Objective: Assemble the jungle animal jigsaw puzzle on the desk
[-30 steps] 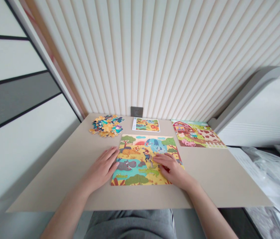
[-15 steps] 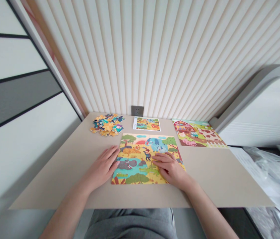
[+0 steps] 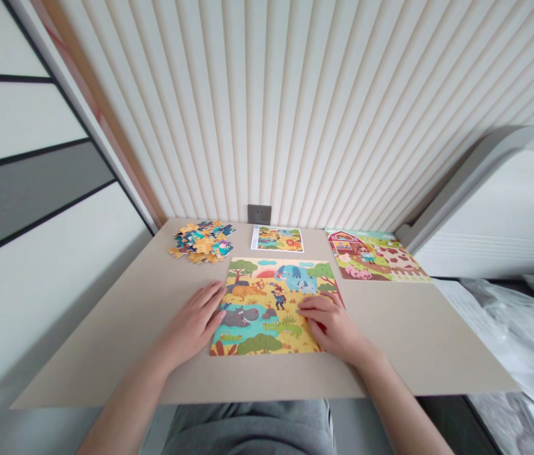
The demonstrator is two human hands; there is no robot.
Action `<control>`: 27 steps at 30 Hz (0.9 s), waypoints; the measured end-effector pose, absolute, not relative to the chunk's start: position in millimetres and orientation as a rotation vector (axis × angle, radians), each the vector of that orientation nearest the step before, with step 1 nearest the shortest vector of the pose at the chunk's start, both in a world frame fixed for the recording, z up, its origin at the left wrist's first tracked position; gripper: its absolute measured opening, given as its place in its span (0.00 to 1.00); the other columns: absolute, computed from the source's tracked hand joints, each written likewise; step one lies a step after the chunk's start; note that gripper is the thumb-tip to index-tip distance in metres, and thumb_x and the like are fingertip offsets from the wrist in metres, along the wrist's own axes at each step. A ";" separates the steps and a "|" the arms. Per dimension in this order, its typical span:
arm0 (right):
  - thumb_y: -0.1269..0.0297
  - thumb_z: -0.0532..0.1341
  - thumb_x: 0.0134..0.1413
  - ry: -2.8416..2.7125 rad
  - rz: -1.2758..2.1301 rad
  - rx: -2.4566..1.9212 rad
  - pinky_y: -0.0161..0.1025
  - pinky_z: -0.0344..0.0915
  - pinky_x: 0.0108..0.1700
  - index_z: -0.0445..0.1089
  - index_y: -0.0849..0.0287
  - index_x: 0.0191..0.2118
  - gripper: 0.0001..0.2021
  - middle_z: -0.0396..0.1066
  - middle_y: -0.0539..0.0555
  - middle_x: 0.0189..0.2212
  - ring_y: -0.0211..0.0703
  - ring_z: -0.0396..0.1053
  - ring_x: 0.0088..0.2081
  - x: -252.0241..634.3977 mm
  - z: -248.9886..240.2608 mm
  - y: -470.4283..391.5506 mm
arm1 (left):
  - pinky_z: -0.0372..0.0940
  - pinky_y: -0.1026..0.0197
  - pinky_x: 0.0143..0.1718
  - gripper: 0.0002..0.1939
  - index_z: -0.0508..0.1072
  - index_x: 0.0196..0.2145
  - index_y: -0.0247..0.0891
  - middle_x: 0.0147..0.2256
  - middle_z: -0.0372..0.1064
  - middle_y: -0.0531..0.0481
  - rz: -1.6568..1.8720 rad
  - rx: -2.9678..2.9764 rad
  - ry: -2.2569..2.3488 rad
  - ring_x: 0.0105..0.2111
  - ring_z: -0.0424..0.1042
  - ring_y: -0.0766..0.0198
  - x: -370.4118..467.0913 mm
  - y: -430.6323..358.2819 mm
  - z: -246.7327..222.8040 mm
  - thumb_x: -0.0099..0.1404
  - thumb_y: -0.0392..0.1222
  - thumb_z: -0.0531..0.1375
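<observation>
A jigsaw puzzle (image 3: 267,316) with safari animals lies joined on the table in front of me. Its picture has elephants, a leopard, a hippo and crocodiles around a small figure. My left hand (image 3: 200,313) rests flat by the puzzle's left edge, fingertips touching the border. Over the right part of the puzzle lies my right hand (image 3: 330,322), palm down, fingers lightly bent and thumb apart. It covers the lower right area, so the pieces there are hidden. I see nothing gripped in either hand.
A heap of loose puzzle pieces (image 3: 203,242) is at the back left. Behind the puzzle lies a small reference card (image 3: 277,239) with the same scene. A farm puzzle (image 3: 375,256) sits at the back right. Plastic wrapping (image 3: 508,316) lies beyond the table's (image 3: 404,341) right edge.
My right hand has slid slightly to the right across the puzzle, uncovering a little more of its middle. My left hand stays at the left edge. The view has shifted slightly.
</observation>
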State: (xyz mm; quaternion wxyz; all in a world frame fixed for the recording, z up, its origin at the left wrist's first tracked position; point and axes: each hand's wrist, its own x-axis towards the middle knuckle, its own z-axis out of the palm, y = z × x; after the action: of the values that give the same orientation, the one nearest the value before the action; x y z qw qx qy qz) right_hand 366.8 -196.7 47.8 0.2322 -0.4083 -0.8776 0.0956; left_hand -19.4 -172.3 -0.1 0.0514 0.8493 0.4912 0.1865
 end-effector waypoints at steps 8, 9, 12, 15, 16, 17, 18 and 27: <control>0.56 0.51 0.72 -2.142 0.167 -1.627 0.54 0.59 0.68 0.67 0.55 0.66 0.23 0.62 0.61 0.68 0.54 0.60 0.68 394.0 28.4 -181.4 | 0.54 0.43 0.71 0.27 0.62 0.70 0.40 0.70 0.56 0.43 0.578 2.560 1.497 0.70 0.56 0.50 -19.4 -171.6 0.9 0.78 0.51 0.49; 0.52 0.50 0.72 -2.117 0.147 -1.726 0.56 0.56 0.69 0.63 0.57 0.69 0.27 0.59 0.62 0.70 0.55 0.57 0.70 398.2 23.6 -179.2 | 0.55 0.43 0.71 0.27 0.62 0.70 0.40 0.70 0.56 0.43 0.574 2.563 1.494 0.70 0.56 0.50 -19.9 -171.2 0.0 0.78 0.51 0.49; 0.45 0.46 0.72 -2.161 0.145 -1.897 0.57 0.48 0.72 0.52 0.60 0.74 0.34 0.50 0.62 0.74 0.55 0.47 0.74 404.4 11.5 -175.6 | 0.55 0.42 0.70 0.28 0.61 0.70 0.41 0.70 0.56 0.43 0.583 2.566 1.488 0.70 0.56 0.50 -20.8 -169.8 -2.7 0.78 0.51 0.49; 0.44 0.43 0.72 -2.211 0.145 -1.934 0.56 0.43 0.73 0.49 0.60 0.75 0.35 0.46 0.61 0.75 0.53 0.45 0.75 402.6 6.2 -175.6 | 0.53 0.42 0.71 0.28 0.60 0.71 0.41 0.71 0.55 0.43 0.577 2.570 1.482 0.70 0.55 0.51 -20.8 -169.0 -3.4 0.78 0.51 0.50; 0.44 0.43 0.73 -2.214 0.140 -1.940 0.56 0.43 0.73 0.49 0.60 0.75 0.35 0.46 0.61 0.75 0.53 0.45 0.75 401.4 5.6 -175.9 | 0.53 0.42 0.71 0.28 0.60 0.71 0.41 0.71 0.55 0.44 0.569 2.572 1.475 0.70 0.55 0.51 -20.7 -168.9 -3.1 0.78 0.50 0.50; 0.44 0.42 0.73 -2.217 0.135 -1.944 0.56 0.43 0.73 0.49 0.60 0.75 0.35 0.46 0.61 0.75 0.53 0.44 0.75 400.2 5.3 -176.1 | 0.52 0.43 0.71 0.28 0.60 0.71 0.41 0.71 0.55 0.44 0.564 2.574 1.468 0.70 0.55 0.51 -20.6 -168.8 -2.6 0.78 0.50 0.49; 0.45 0.42 0.73 -2.220 0.130 -1.947 0.56 0.43 0.73 0.48 0.61 0.75 0.35 0.46 0.61 0.74 0.52 0.44 0.75 399.0 5.1 -176.4 | 0.52 0.43 0.71 0.27 0.60 0.71 0.41 0.71 0.55 0.45 0.563 2.576 1.460 0.70 0.55 0.52 -20.5 -168.8 -2.0 0.79 0.50 0.49; 0.49 0.41 0.73 -2.232 0.094 -1.995 0.57 0.42 0.74 0.49 0.68 0.75 0.35 0.45 0.64 0.74 0.54 0.42 0.75 390.3 4.0 -183.1 | 0.57 0.44 0.70 0.25 0.66 0.67 0.41 0.67 0.63 0.45 0.642 2.541 1.451 0.68 0.60 0.52 -22.6 -165.4 -2.0 0.77 0.50 0.51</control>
State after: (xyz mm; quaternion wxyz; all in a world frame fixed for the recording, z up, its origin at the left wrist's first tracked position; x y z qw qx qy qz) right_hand 390.3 -183.1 4.0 0.0732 -0.6644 -0.7431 0.0314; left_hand -22.6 -165.4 -2.0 0.0727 0.8460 0.4830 0.2138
